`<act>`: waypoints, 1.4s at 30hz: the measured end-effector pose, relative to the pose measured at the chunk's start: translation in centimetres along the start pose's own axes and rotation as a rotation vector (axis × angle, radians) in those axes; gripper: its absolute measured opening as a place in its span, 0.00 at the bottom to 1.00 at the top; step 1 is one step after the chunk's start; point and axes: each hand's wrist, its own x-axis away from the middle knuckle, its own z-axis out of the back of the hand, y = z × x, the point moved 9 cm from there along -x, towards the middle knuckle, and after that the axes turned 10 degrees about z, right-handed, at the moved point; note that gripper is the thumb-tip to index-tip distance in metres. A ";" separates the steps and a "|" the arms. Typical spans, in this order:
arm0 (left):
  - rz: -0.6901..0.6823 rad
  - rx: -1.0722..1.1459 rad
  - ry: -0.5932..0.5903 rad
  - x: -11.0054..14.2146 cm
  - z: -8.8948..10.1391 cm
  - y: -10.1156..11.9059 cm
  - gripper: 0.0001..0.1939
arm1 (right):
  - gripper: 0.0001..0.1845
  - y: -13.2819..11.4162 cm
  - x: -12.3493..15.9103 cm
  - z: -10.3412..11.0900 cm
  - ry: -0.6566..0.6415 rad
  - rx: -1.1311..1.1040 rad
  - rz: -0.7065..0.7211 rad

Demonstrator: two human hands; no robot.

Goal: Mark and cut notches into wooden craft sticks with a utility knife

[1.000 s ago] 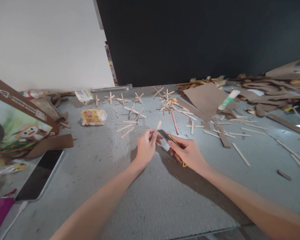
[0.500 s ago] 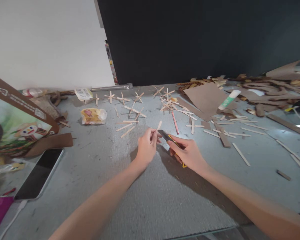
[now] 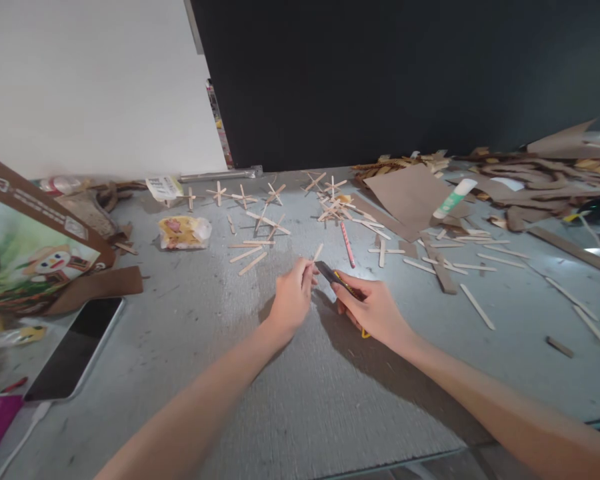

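Near the middle of the grey table, my left hand [image 3: 291, 297] is closed on a small flat popsicle stick [image 3: 319, 252], whose pale end pokes up past the fingertips. My right hand [image 3: 373, 307] is wrapped round a black and yellow utility knife [image 3: 337, 277]. The knife's tip points left and reaches the stick beside my left fingers; whether the blade touches the wood is too small to tell. Beyond my hands lie a red patterned pencil-like rod [image 3: 347, 245] and several crossed stick pieces [image 3: 275, 193].
Loose popsicle sticks [image 3: 477, 307], a glue stick [image 3: 455, 198] and brown cardboard [image 3: 405, 200] lie to the right. A yellow wrapped packet [image 3: 185, 233], a phone [image 3: 75, 350] with a cable and a printed carton [image 3: 40, 247] are on the left. A black panel [image 3: 380, 80] stands behind.
The whole view has shifted slightly left. My hands keep the same hold, and the knife stays against or close to the stick with hardly any movement.
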 end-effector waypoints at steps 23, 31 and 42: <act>0.137 0.276 -0.123 -0.8 -0.5 -0.5 0.19 | 0.30 0.9 0.0 -0.3 -0.011 -0.234 -0.151; 0.181 0.319 -0.154 -1.1 -0.8 -0.7 0.19 | 0.29 0.6 -0.4 0.2 -0.021 -0.183 -0.120; 0.286 0.486 -0.313 -2.1 -1.5 -2.3 0.20 | 0.28 0.9 -1.0 0.0 -0.115 -0.330 -0.233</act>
